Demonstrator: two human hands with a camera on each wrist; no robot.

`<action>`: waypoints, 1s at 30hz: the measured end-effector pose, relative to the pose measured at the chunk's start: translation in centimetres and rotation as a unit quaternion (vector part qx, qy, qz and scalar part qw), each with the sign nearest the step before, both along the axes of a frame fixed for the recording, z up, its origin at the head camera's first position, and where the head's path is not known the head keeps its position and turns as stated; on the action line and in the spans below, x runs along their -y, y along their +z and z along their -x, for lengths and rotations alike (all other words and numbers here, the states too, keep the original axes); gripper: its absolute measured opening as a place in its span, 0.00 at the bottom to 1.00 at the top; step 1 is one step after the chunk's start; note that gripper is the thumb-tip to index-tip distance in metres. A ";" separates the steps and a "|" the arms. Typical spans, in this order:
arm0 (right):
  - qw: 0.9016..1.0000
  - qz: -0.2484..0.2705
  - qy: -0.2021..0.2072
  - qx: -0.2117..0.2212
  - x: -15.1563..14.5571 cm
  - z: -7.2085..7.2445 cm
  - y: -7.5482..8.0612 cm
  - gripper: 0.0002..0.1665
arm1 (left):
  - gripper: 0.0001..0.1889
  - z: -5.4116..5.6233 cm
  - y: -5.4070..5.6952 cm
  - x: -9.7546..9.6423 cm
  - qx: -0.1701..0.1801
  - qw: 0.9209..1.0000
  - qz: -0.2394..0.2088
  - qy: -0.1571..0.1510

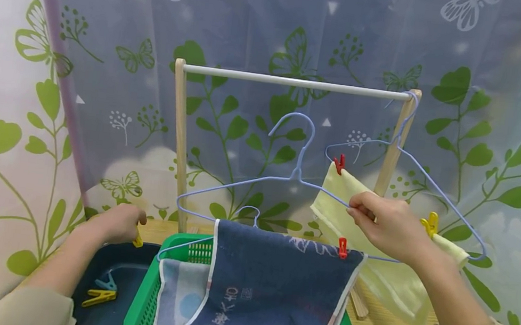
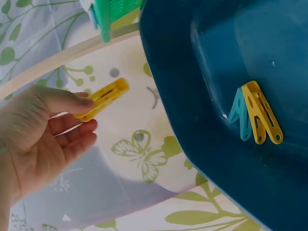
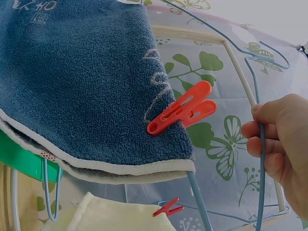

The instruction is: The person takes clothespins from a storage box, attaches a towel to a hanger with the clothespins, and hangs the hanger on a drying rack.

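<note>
My right hand [image 1: 390, 225] grips the sloping arm of a blue hanger [image 1: 258, 179], whose hook points up and is off the rail. Over that hanger's lower bar hangs a dark blue towel [image 1: 270, 287], pinned near its right corner by a red clothespin [image 3: 180, 109]. Between thumb and fingers my left hand [image 2: 53, 125] pinches a yellow clothespin [image 2: 103, 99] beside the dark blue basin [image 2: 168, 96]. Inside the basin lie a yellow clothespin [image 2: 262, 113] and a light blue clothespin [image 2: 239, 115].
A drying rack with a white rail [image 1: 294, 81] stands behind. On its right end hangs another hanger [image 1: 436, 185] with a pale yellow towel [image 1: 334, 192], held by red and yellow clothespins. Below the blue towel is a green basket [image 1: 141, 299] with a lighter towel [image 1: 178, 287].
</note>
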State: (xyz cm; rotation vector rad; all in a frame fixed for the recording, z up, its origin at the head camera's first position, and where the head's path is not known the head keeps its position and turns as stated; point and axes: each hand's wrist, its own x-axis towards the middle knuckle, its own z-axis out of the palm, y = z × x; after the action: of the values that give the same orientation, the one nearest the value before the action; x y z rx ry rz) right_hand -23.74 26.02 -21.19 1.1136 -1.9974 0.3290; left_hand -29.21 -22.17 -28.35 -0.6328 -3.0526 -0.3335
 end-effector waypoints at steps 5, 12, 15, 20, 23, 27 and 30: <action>1.000 0.001 0.000 0.002 0.0 -0.1 -0.2 0.28 | 0.19 -0.4 0.0 -0.3 -0.044 0.999 -0.009 -0.015; 1.000 -0.001 -0.001 -0.004 0.0 -0.1 -0.4 0.28 | 0.15 -1.4 0.3 -1.2 -0.064 0.997 -0.019 -0.039; 1.000 -0.004 -0.001 -0.003 0.0 -0.1 -0.4 0.27 | 0.15 -1.8 0.6 -1.5 -0.059 0.997 -0.017 -0.041; 1.000 -0.005 -0.003 0.000 0.0 0.0 -0.4 0.28 | 0.14 -2.6 2.0 -1.9 -0.071 0.995 -0.027 -0.064; 1.000 -0.003 -0.002 -0.001 0.0 0.0 -0.4 0.29 | 0.14 -3.1 3.2 -2.2 -0.087 0.992 -0.039 -0.085; 1.000 0.002 -0.004 0.001 0.0 0.0 -0.3 0.29 | 0.14 -4.1 4.8 -2.7 -0.099 0.989 -0.040 -0.105; 1.000 0.008 -0.006 -0.001 0.0 0.1 -0.3 0.29 | 0.14 -5.0 6.0 -3.3 -0.102 0.987 -0.040 -0.116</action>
State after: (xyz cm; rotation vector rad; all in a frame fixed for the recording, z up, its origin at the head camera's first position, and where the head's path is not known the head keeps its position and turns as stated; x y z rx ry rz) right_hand -23.83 26.05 -21.50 1.0926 -1.9955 0.3364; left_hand -24.24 -18.84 -22.39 -0.9548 -2.7613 -0.3654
